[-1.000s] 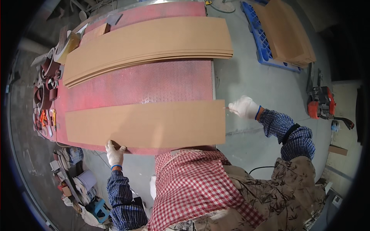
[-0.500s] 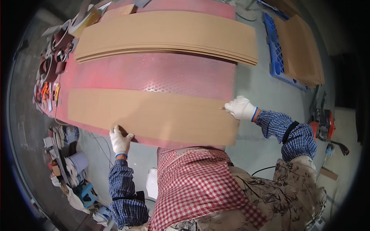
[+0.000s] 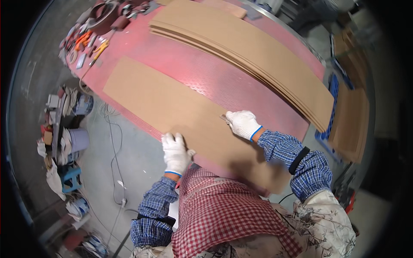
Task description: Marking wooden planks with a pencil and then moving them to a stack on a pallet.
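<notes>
A long, thin brown board point(image 3: 172, 101) lies on the red-topped table in front of me. My left hand point(image 3: 175, 154), in a white knit glove, rests at its near edge with the fingers stretched flat on the surface. My right hand point(image 3: 243, 124), also gloved, is at the far edge around the board's middle. Its fingers close round a small, thin flat piece point(image 3: 223, 117) whose tip sticks out to the left. What kind of piece it is cannot be made out.
A stack of similar brown boards point(image 3: 241, 43) lies along the table's far side. Hand tools with orange and yellow handles point(image 3: 101, 48) sit at the far left corner. Cables point(image 3: 114, 155) and a blue stool point(image 3: 70, 178) are on the floor at left; a blue pallet point(image 3: 332, 107) stands at right.
My view has turned left, so the table looks slanted. My right hand has moved from the board's right end leftward along its far edge. My left hand has shifted right along the near edge.
</notes>
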Demonstrator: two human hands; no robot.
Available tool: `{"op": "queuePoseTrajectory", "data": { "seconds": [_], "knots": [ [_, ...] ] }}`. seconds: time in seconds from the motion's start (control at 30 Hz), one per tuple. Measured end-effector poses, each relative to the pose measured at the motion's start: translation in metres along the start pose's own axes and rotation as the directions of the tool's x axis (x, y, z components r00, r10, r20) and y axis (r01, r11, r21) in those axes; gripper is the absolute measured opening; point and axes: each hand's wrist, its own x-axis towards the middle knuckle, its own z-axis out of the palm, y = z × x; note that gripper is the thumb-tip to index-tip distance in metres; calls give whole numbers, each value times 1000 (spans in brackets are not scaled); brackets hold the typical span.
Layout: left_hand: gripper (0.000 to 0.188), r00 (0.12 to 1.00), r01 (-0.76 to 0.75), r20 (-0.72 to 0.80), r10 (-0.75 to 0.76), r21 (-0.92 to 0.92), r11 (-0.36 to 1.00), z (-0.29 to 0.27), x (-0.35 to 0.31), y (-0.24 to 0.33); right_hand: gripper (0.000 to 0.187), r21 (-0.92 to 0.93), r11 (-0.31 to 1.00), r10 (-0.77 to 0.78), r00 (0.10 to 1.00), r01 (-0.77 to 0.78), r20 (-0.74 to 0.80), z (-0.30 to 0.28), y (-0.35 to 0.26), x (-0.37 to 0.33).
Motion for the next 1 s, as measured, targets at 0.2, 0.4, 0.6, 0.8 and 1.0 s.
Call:
{"op": "queuePoseTrajectory", "data": {
  "seconds": [0.2, 0.4, 0.6, 0.8, 1.0],
  "knots": [
    [74, 999, 24, -35, -29, -112, 993, 10, -14, 18, 15, -49, 998, -40, 999, 41, 7, -30, -49, 111],
    [73, 988, -88, 106, 109, -190, 978, -84, -129, 36, 26, -65, 998, 21, 1000, -22, -16, -84, -157, 138],
    [77, 983, -178, -7, 183, -275, 945, -50, -117, 48, 43, -183, 981, 63, 998, -63, -5, -132, -195, 257],
    [76, 984, -174, -68, 162, -243, 954, -33, -130, 45, 49, -194, 979, 66, 998, -67, -12, -132, -227, 315],
    [76, 981, -190, -75, 177, -253, 949, -39, -125, 46, 45, -226, 974, 22, 1000, -24, -10, -135, -219, 335]
  ]
}}
